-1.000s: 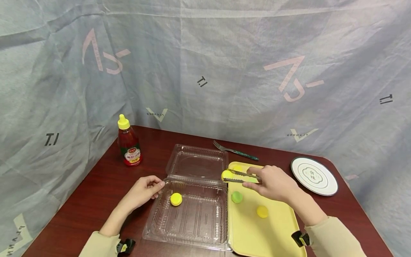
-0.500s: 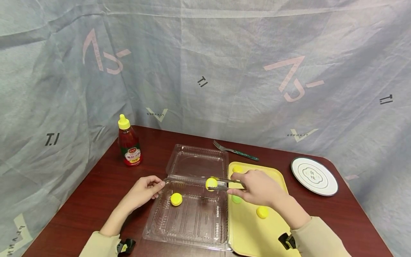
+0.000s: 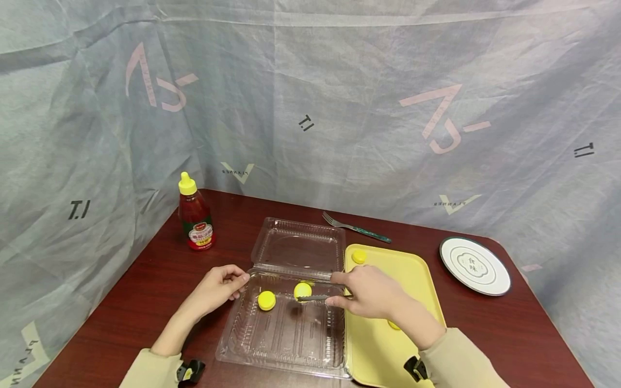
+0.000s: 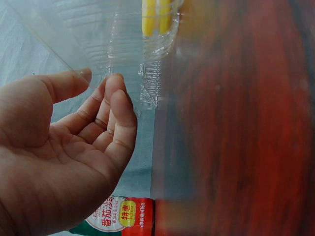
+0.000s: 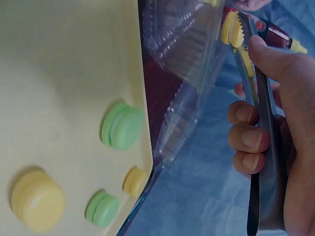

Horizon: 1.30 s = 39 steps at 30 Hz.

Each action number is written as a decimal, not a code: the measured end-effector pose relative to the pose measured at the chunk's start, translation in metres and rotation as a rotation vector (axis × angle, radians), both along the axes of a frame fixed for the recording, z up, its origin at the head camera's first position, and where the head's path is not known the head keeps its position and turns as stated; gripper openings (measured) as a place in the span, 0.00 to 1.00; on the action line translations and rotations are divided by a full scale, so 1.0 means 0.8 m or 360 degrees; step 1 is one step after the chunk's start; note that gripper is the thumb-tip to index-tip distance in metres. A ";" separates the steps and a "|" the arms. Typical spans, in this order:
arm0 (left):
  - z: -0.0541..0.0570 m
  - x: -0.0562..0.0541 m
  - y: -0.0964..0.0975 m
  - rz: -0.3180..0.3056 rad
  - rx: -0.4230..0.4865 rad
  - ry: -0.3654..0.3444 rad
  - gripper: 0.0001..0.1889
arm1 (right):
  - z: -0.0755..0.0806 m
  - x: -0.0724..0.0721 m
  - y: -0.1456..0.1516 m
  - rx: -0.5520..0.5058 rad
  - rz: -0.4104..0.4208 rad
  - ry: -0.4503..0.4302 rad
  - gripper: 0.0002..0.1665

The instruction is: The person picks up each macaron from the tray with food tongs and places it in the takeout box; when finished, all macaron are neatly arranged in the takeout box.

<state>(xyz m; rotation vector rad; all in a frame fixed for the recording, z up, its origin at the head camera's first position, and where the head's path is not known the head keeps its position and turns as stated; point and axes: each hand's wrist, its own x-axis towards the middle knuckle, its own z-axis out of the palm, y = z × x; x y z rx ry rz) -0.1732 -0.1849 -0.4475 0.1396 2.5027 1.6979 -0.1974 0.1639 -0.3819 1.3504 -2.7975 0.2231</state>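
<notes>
My right hand [image 3: 371, 291] grips a pair of metal tongs [image 5: 268, 147]. Their toothed tips pinch a yellow macaron [image 3: 303, 291], held above the base of a clear plastic clamshell container [image 3: 291, 337]. To the left inside that base lies another yellow macaron [image 3: 266, 300]. At the container's upper left corner, my left hand [image 3: 220, 288] holds the rim between thumb and fingers; in the left wrist view the other fingers curl loosely. A yellow tray [image 3: 388, 350] adjoins the container, and the right wrist view shows green macarons [image 5: 123, 127] and yellow macarons [image 5: 38, 200] on it.
A ketchup bottle [image 3: 196, 218] stands at the back left of the dark red table [image 3: 145, 280]. Behind the container and tray lies a fork [image 3: 359, 230]. A white plate [image 3: 475, 265] sits at the right. Grey cloth [image 3: 310, 108] hangs behind the table.
My right hand has moved left and toward me, carrying the macaron in the tongs from over the tray to over the container base. My left hand has stayed in place.
</notes>
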 end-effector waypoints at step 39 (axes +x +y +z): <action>-0.004 -0.003 -0.001 -0.0001 -0.0002 0.0012 0.09 | -0.026 0.005 -0.036 0.0191 0.0010 0.0026 0.21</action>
